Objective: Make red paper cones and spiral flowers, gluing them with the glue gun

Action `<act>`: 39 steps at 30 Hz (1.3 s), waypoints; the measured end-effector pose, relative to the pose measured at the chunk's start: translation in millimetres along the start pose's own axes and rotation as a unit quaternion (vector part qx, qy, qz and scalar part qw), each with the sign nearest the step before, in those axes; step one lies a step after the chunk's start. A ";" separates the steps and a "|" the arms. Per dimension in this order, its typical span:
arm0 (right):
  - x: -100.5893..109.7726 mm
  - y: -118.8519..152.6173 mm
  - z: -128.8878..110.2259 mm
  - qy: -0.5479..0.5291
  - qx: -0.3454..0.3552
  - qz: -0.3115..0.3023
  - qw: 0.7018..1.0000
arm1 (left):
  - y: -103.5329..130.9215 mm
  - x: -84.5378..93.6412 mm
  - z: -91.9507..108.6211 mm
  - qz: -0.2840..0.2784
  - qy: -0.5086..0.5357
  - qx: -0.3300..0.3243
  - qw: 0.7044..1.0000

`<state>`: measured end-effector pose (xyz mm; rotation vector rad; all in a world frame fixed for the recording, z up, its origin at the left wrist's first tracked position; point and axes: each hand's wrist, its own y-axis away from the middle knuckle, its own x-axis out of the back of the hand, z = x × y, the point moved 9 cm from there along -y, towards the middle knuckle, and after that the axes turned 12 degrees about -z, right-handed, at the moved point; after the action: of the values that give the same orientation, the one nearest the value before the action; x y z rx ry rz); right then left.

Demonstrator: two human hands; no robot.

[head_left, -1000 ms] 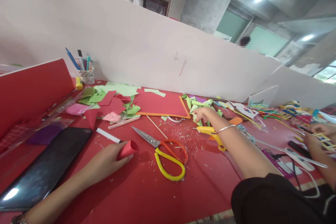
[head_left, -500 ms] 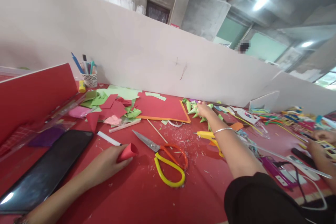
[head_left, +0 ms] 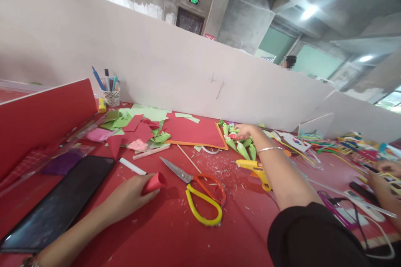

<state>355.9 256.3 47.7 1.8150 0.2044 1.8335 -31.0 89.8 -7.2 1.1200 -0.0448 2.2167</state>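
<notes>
In the head view, a red paper roll (head_left: 157,182) is pinched between the fingers and thumb of the left hand (head_left: 131,195), its open end turned to the right, over the near part of the red desk (head_left: 169,240). A white marker (head_left: 133,166) is seen just beyond that hand, and the scissors (head_left: 179,170) are laid with their blades pointing away, to the right of the roll. The right hand (head_left: 247,131) is reached out, fingers bent down, over a cluster of green paper cones (head_left: 242,150); a small red piece (head_left: 234,137) is seen at its fingertips, but whether it is gripped or only touched cannot be told. The yellow glue gun (head_left: 252,165) is placed nearer, below the cones, partly hidden by the right forearm.
</notes>
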 end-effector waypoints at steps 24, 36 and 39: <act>-53.0 33.7 -211.9 0.104 0.394 0.064 0.911 | -1.7 6.2 -16.9 0.044 -0.114 0.056 0.991; -59.7 42.0 -218.0 0.134 0.374 0.099 0.912 | 1.3 5.0 -8.6 0.037 -0.136 0.048 0.989; -60.5 45.3 -219.0 0.128 0.364 0.109 0.916 | 0.5 5.3 -6.1 0.053 -0.128 0.016 0.990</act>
<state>129.7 247.7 -1.2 2.1132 0.9260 2.3601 -37.8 94.0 -7.1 1.4446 -0.1818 2.1572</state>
